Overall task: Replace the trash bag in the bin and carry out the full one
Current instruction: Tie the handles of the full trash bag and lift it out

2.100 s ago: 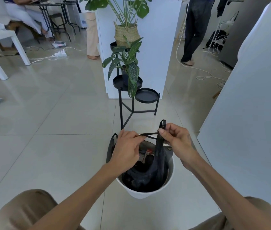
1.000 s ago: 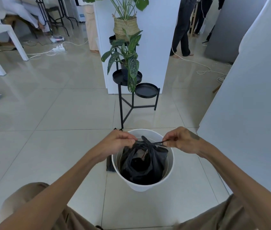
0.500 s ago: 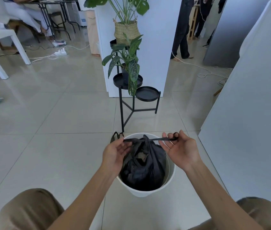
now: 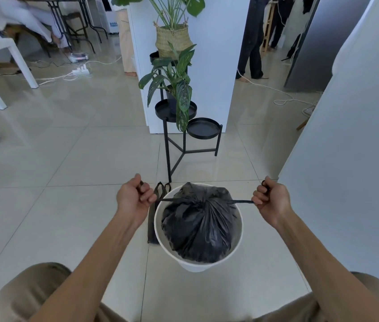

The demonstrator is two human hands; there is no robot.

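A full black trash bag point(image 4: 199, 225) sits inside a round white bin point(image 4: 192, 264) on the tiled floor, its mouth gathered into a knot at the top. Two thin handle strips run out sideways from the knot, stretched taut. My left hand point(image 4: 134, 197) is fisted on the left strip, just left of the bin rim. My right hand point(image 4: 271, 199) is fisted on the right strip, beyond the bin's right rim. A flat folded black bag point(image 4: 154, 217) lies on the floor against the bin's left side.
A black metal plant stand point(image 4: 184, 145) with potted plants stands just behind the bin, before a white pillar point(image 4: 216, 66). A tall white surface point(image 4: 346, 159) closes the right side. People stand and sit at the back; cables and a power strip point(image 4: 80, 70) lie on the floor.
My hands have pulled apart sideways, drawing the handle strips tight. The bag's mouth, earlier open and loose, is now cinched shut into a knot.
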